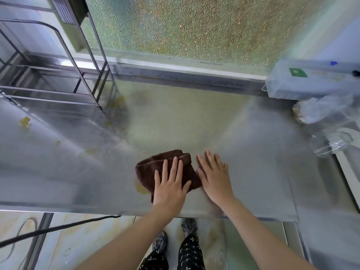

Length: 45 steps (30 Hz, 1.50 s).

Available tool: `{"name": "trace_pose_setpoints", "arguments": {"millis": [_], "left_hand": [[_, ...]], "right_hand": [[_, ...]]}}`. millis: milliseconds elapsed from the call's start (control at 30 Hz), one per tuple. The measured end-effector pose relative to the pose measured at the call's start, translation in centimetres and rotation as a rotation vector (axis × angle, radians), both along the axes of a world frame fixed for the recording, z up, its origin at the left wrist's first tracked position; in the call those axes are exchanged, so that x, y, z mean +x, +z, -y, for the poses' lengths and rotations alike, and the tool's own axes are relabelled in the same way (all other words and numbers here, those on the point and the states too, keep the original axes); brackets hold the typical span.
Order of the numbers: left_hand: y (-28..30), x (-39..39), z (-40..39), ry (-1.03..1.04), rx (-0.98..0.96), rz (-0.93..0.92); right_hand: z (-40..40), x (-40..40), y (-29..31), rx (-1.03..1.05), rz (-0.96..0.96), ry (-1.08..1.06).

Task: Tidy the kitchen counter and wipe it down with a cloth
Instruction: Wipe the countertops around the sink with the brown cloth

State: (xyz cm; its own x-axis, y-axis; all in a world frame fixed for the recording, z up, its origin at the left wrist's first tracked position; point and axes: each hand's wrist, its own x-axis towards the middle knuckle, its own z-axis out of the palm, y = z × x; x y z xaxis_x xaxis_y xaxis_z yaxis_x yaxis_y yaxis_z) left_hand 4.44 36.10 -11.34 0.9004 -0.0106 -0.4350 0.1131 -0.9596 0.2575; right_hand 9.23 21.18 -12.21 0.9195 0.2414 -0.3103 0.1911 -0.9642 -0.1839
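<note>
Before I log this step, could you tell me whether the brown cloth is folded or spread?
Folded: the brown cloth shows doubled layers under the left hand.

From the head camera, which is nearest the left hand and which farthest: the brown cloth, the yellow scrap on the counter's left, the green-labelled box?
1. Brown cloth: under the left hand, which presses on it.
2. Yellow scrap: far to the left on the counter.
3. Green-labelled box: back right corner, by the wall.

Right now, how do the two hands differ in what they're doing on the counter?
The left hand presses flat on the brown cloth; the right hand lies beside the cloth on bare steel counter. The right hand looks motion-blurred, the left sharp. Both have straight, spread fingers.
</note>
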Motion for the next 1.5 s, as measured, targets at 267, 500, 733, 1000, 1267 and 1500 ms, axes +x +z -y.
{"name": "trace_pose_setpoints", "arguments": {"millis": [267,500,733,1000,1267,1500], "left_hand": [[-0.7,9.5,-4.6,0.146,0.026,0.013],[-1.9,7.7,-3.4,-0.109,0.159,0.06],[-1.8,18.2,-3.1,-0.088,0.16,0.084],[-1.7,25.4,-1.3,0.073,0.121,0.114],[-2.0,23.4,-3.0,-0.324,0.186,0.102],[-1.8,30.8,-4.6,0.235,0.108,0.107]], "right_hand": [[-0.9,3.8,-1.1,-0.016,0.089,-0.018],[0.3,15.9,-0.3,0.093,0.168,-0.012],[2.8,21.9,-2.1,-0.026,0.101,0.083],[2.9,22.1,-2.6,-0.016,0.17,0.084],[3.1,22.2,-2.6,-0.019,0.182,0.099],[2.9,22.3,-2.6,0.01,0.191,0.08]]}}
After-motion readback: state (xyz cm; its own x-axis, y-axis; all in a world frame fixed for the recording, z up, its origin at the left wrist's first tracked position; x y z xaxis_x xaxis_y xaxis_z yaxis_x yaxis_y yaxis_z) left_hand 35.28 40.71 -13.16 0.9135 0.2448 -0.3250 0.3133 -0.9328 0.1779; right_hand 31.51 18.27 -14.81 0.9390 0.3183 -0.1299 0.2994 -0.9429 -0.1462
